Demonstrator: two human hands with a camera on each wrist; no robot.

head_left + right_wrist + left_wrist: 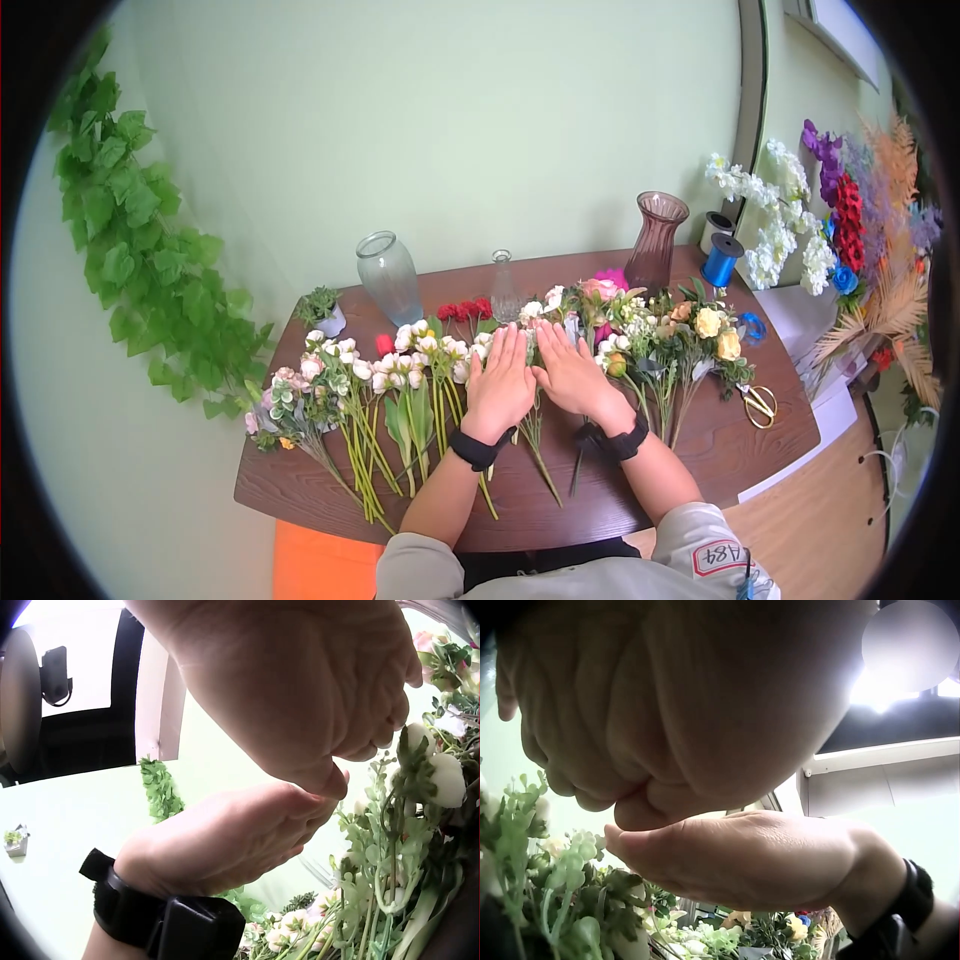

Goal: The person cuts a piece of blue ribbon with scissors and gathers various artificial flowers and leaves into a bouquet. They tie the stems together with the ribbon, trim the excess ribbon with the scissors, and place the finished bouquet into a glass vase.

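Both bare hands are held side by side, palms down, over the flowers in the head view. My left hand has its fingers straight and together, above white blossoms with green stems. Beside it, my right hand also has straight fingers, next to small white flowers and greenery. The thumbs come together between the hands, and nothing is held in either. In the left wrist view, leafy stems stand close below the fingers; white flowers show near the right hand in the right wrist view.
Along the back of the brown table stand a clear glass vase, a small bottle vase and a purple vase. Gold-handled scissors and a blue ribbon spool are at the right. A small potted plant sits back left.
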